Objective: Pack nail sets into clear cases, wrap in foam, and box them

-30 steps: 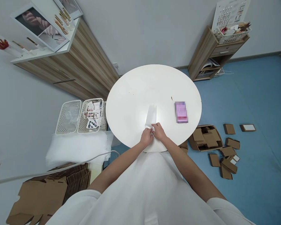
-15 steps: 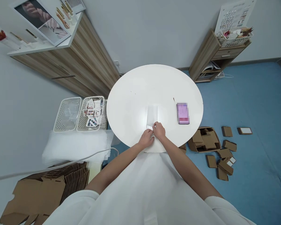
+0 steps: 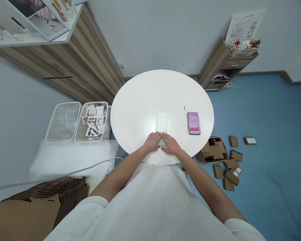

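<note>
Both hands are down on the round white table (image 3: 145, 97) right at its near edge, and between them lies a white pouch (image 3: 162, 122), pale, thin and flat, almost the same colour as the tabletop so its outline only just reads. It is a narrow strip, its long axis running straight away from the person toward the far side of the table, its near end tucked under the fingers. The left hand (image 3: 152, 141) lies flat, palm down, fingers stretched out and pressing on the pouch's near left corner; the right hand (image 3: 171, 145) is just as flat and open, fingers laid over the near right part, the two hands' fingertips almost meeting. Neither hand is gripping anything, they only press down. To the right of the pouch, well apart from it, sits a purple packet (image 3: 193, 123), also lying lengthwise away from the person. Off the table's left side stand two white mesh baskets (image 3: 65, 122), one holding printed cards. Flat brown cardboard boxes (image 3: 225, 155) are scattered on the blue floor (image 3: 271, 110) to the right, and a wooden cabinet (image 3: 90, 63) runs along the grey wall on the left.
</note>
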{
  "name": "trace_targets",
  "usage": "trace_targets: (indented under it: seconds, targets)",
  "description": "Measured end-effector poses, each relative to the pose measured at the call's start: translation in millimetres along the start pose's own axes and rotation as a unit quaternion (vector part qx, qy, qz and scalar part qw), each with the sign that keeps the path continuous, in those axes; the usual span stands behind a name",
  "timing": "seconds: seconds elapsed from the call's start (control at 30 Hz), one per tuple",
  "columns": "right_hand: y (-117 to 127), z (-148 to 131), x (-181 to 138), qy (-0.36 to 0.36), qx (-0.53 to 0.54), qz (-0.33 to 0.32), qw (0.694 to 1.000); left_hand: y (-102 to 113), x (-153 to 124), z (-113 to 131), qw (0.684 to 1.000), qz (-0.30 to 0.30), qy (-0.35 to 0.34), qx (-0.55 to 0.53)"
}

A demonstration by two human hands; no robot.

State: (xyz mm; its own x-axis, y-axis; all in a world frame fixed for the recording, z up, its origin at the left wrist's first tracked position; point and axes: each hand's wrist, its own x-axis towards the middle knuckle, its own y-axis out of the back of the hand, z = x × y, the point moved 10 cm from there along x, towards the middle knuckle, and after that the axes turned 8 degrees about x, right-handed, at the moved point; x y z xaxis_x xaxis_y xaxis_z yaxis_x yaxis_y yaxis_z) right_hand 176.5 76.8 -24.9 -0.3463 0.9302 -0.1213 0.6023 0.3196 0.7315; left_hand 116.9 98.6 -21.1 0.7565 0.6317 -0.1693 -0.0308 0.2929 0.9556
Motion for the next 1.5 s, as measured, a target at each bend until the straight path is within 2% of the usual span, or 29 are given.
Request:
trace_targets:
  seconds: [0.07, 0.23, 0.47, 0.57, 0.67, 0.8, 0.9, 0.97, 1.1, 1.23, 1.37, 1.5]
  targets:
    - [-5.2, 1.9, 1.2, 0.028, 0.016, -0.03, 0.999, 2.9, 2.2, -0.9, 1.0, 0.008, 0.003, -0.022]
    - [-6.0, 8.3, 3.2, 0.032, 0.057, -0.037, 0.997, 12.6, 4.1, 0.1, 0.995, 0.013, 0.018, -0.099]
    - [-22.9, -5.5, -36.9, 0.045, 0.102, -0.091, 0.99, 0.4, -32.4, 18.2, 0.979, -0.048, 0.005, -0.197]
    - [-20.9, -4.0, -40.2, 0.028, 0.122, -0.084, 0.989, -3.5, -38.1, 13.4, 0.964, -0.053, 0.03, -0.26]
    - [-15.7, 7.1, -30.3, -0.036, 0.156, -0.078, 0.984, -10.8, -32.7, -4.2, 0.921, -0.063, 0.096, -0.373]
    - [-14.5, 30.7, -20.8, -0.159, 0.227, -0.082, 0.957, -24.6, -25.0, -29.4, 0.83, -0.029, 0.175, -0.529]
    - [-15.4, 37.3, -16.9, -0.187, 0.288, -0.079, 0.936, -39.0, -22.6, -41.9, 0.796, -0.004, 0.216, -0.565]
    - [-16.1, 40.3, -14.6, -0.197, 0.309, -0.069, 0.928, -46.9, -21.3, -47.2, 0.795, 0.005, 0.239, -0.557]
    - [-16.6, 52.7, -13.8, -0.255, 0.293, -0.018, 0.921, -51.5, -19.0, -53.7, 0.813, 0.02, 0.273, -0.514]
    - [-14.4, 59.2, -14.0, -0.294, 0.264, 0.033, 0.918, -45.9, -19.5, -57.2, 0.834, 0.03, 0.299, -0.463]
    - [-11.1, 59.2, -13.2, -0.316, 0.231, 0.049, 0.919, -36.0, -19.1, -56.9, 0.856, 0.051, 0.305, -0.414]
    - [-7.8, 56.1, -14.0, -0.33, 0.218, 0.068, 0.916, -32.9, -20.0, -56.4, 0.864, 0.064, 0.321, -0.383]
